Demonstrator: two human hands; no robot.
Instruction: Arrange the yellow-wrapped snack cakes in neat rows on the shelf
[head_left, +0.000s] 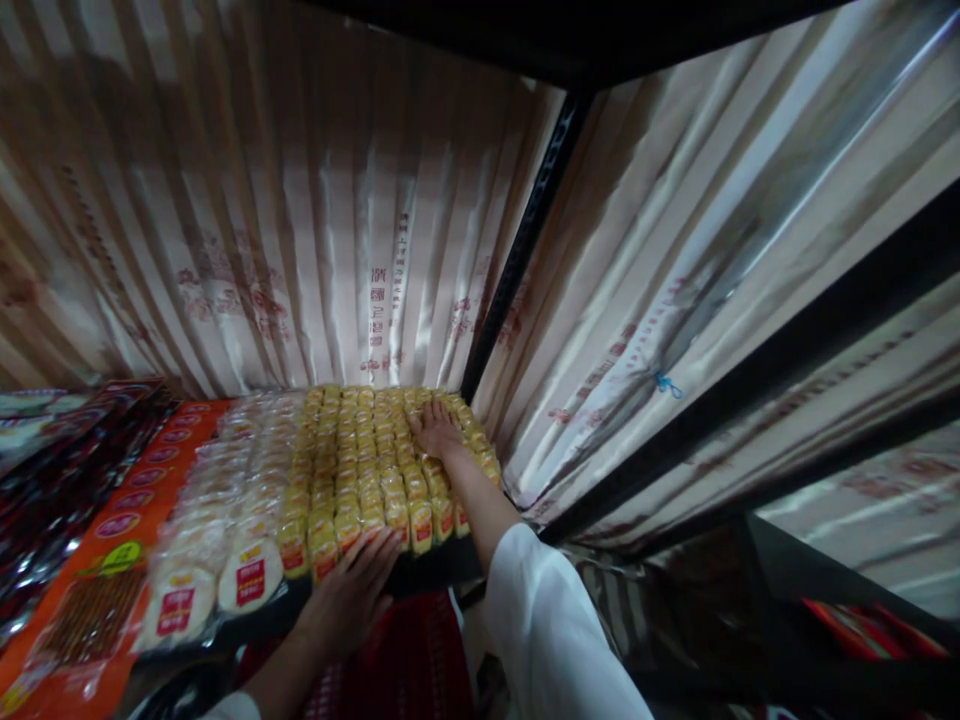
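Observation:
Rows of small yellow snack packets stand tightly packed on a dark shelf. My right hand lies flat on top of the packets towards the back right, its fingers stretched out. At the front edge of the same rows, my left hand rests against the nearest packets, fingers extended and palm facing them. Part of the left palm is hidden from view. Left of the yellow packets are two rows of clear packs of round white biscuits with red labels.
Further left lie orange snack bags and dark glossy packages. A pale printed curtain hangs behind the shelf. A black upright post and a slanting dark beam bound the right side. Red packaging sits below.

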